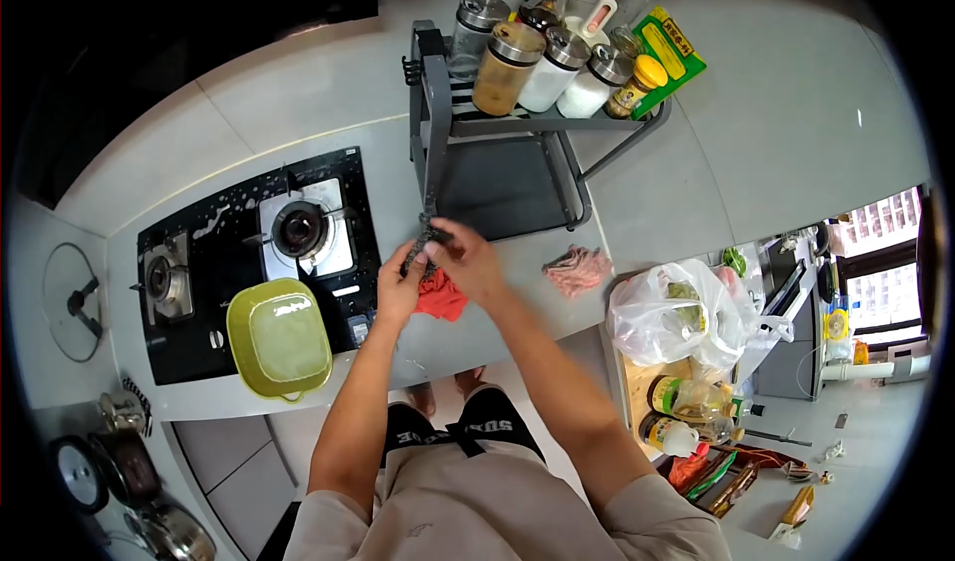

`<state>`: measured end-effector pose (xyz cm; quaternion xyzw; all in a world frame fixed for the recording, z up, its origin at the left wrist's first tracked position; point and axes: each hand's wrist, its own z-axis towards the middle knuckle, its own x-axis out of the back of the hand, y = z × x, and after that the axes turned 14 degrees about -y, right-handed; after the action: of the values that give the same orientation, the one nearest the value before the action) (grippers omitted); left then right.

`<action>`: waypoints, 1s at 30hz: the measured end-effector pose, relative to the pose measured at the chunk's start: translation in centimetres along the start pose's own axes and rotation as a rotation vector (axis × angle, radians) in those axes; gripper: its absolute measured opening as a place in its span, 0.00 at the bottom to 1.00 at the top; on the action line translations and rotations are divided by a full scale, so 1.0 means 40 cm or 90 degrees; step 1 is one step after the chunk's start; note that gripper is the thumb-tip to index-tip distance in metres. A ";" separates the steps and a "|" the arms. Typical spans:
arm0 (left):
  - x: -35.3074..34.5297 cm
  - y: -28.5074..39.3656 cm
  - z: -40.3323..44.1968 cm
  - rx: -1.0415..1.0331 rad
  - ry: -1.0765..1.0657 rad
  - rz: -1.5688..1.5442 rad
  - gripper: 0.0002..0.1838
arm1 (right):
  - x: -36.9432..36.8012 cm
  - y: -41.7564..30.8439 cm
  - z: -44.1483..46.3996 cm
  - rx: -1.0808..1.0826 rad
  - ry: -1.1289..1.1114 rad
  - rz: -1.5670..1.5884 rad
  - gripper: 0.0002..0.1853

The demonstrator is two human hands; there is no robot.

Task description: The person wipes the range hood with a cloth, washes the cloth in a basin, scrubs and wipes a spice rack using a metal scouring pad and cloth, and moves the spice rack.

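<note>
Both hands are in view over the bench (391,198), in front of the two-tier metal rack (502,188). The fingers of the left hand (400,284) and the right hand (468,263) are drawn narrow on a dark, mottled item (428,237), whose exact kind cannot be determined. This item is at the near left corner of the rack; whether it touches the frame cannot be told.

Directly below the hands, a red cloth (441,298) lies crumpled on the bench, partly covered. A pink cloth (577,271) lies bunched to the right, apart from the hands.

To the left is a two-burner gas hob (214,253), its black surface spotted with pale marks. A yellow-green basin (241,342) stands over its near edge. The rack's upper tier carries lidded seasoning jars (509,72). At far right of the pink cloth sits a white plastic bag (647,322).
</note>
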<state>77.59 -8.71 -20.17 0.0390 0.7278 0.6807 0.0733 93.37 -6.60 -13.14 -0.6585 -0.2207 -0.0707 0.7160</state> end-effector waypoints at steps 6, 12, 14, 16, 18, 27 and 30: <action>0.056 -0.024 0.021 0.054 -0.022 -0.098 0.24 | 0.012 0.123 0.019 -0.050 0.032 0.142 0.16; 0.077 0.016 0.227 0.096 -0.007 0.026 0.20 | -0.076 0.131 0.071 0.144 0.093 -0.238 0.14; 0.065 0.090 0.243 0.053 -0.043 0.135 0.22 | -0.090 0.160 0.045 0.146 0.113 -0.220 0.13; 0.079 0.082 0.287 -0.175 -0.217 0.291 0.26 | -0.095 0.179 0.005 0.128 0.109 -0.121 0.11; 0.091 0.052 0.306 -0.083 -0.267 0.241 0.29 | -0.100 0.172 0.016 0.130 0.133 -0.113 0.09; 0.120 0.094 0.300 0.077 -0.398 0.118 0.34 | -0.121 0.125 0.058 0.114 0.249 -0.182 0.03; 0.123 0.087 0.281 0.086 -0.384 0.089 0.35 | -0.109 0.114 0.086 0.107 0.230 -0.239 0.03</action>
<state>74.41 3.38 -17.69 0.2937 0.7122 0.5922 0.2362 90.51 -3.53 -18.94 -0.5212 -0.2124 -0.3001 0.7702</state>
